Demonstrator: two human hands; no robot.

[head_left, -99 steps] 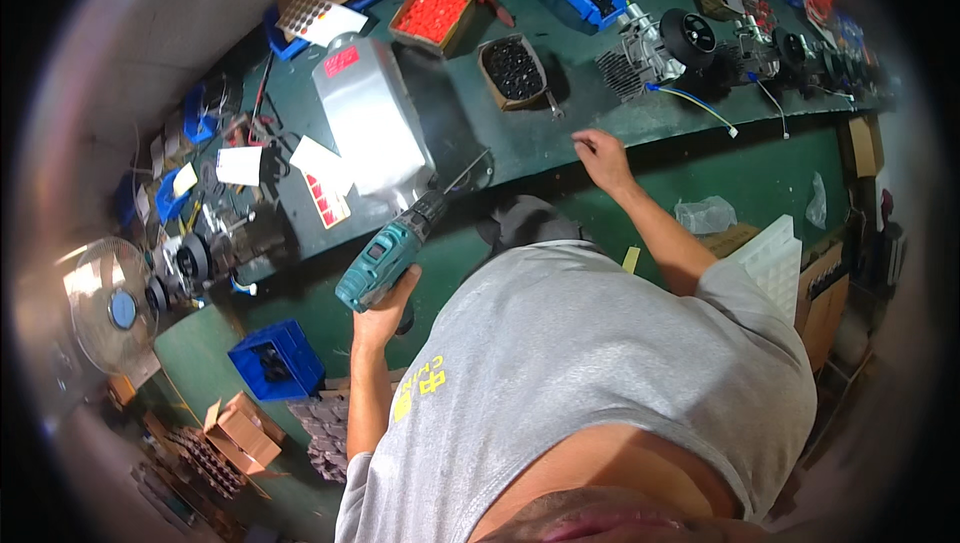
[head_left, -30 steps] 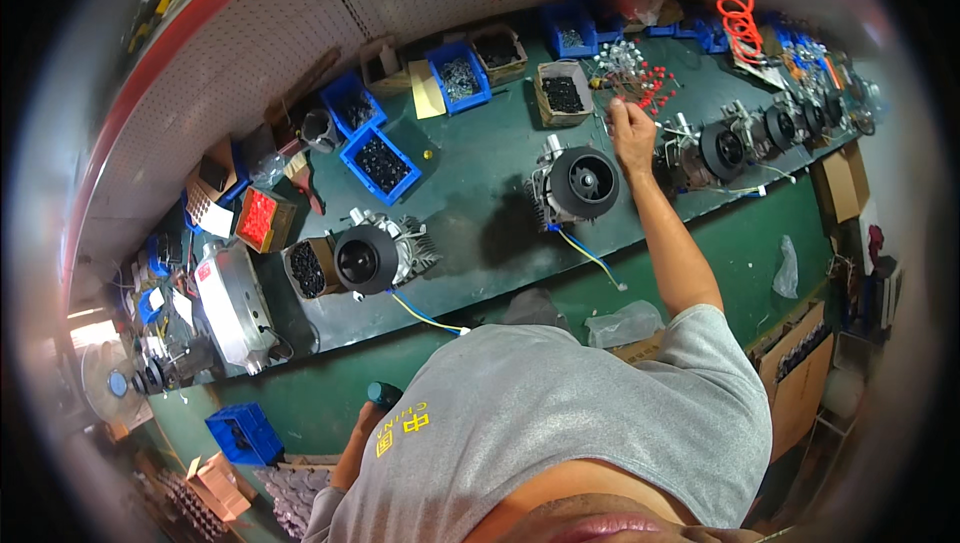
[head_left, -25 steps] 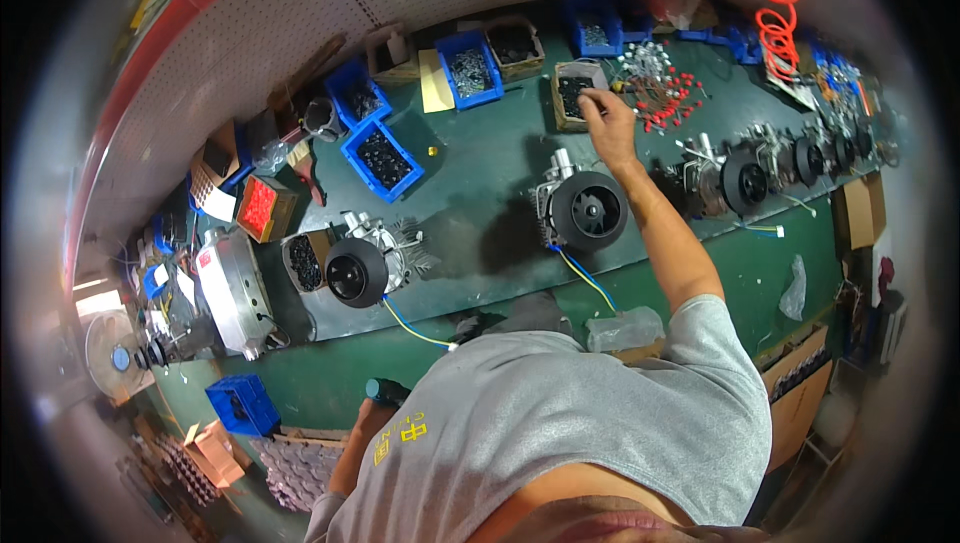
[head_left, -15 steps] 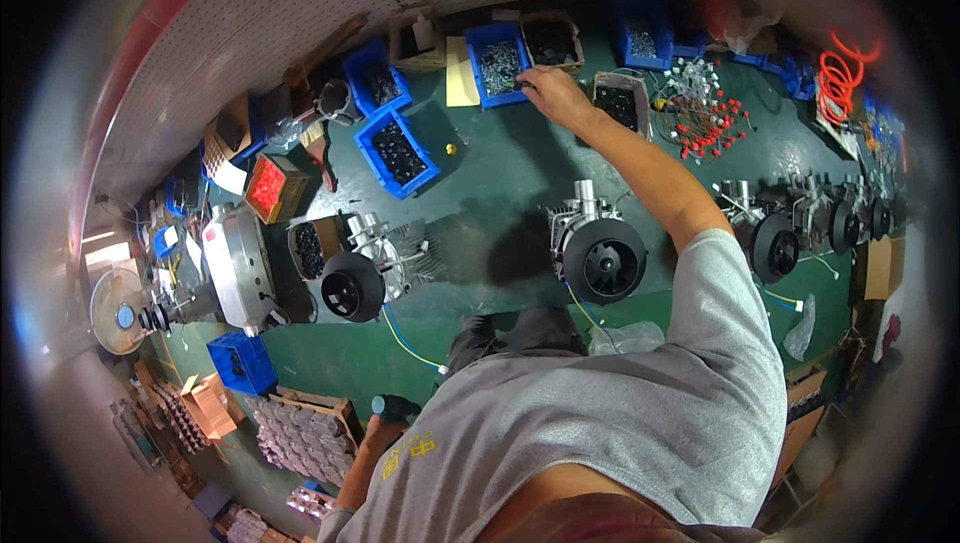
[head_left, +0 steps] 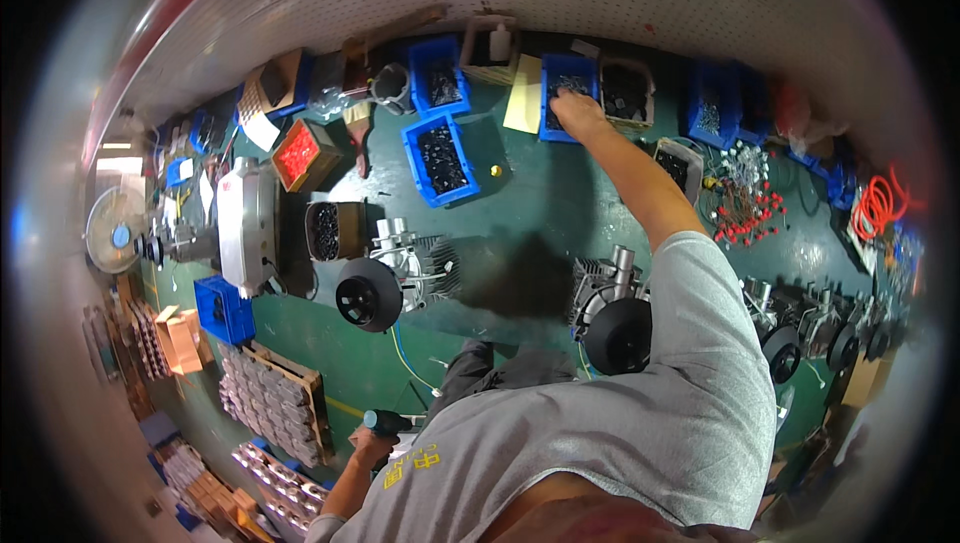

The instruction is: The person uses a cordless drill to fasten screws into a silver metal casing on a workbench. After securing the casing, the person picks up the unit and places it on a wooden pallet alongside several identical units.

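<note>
My right hand [head_left: 577, 113] reaches into a blue bin [head_left: 560, 136] of small silver screws at the back of the bench. Its fingers are bent down and pressed together among the screws; whatever they pinch is hidden. Low on my left side, my left hand [head_left: 371, 446] is closed round the grip of a teal and black cordless drill [head_left: 385, 421], held away from the bench. Below my right arm stands a silver motor unit [head_left: 620, 263] with a black fan wheel [head_left: 617, 336], partly covered by my sleeve. A similar finned unit [head_left: 400, 258] stands further left.
Two blue bins [head_left: 440, 160] of dark parts and a yellow sheet [head_left: 524, 93] lie left of the screws. A box of red pieces [head_left: 297, 155], a brush [head_left: 358, 123] and a silver housing [head_left: 245, 228] are further left. Red-tipped wires [head_left: 745, 213] and more motor units [head_left: 825, 323] line the right.
My right hand has moved from the screw bin's near right edge to inside it. The view has shifted, and more of the drill in my left hand now shows.
</note>
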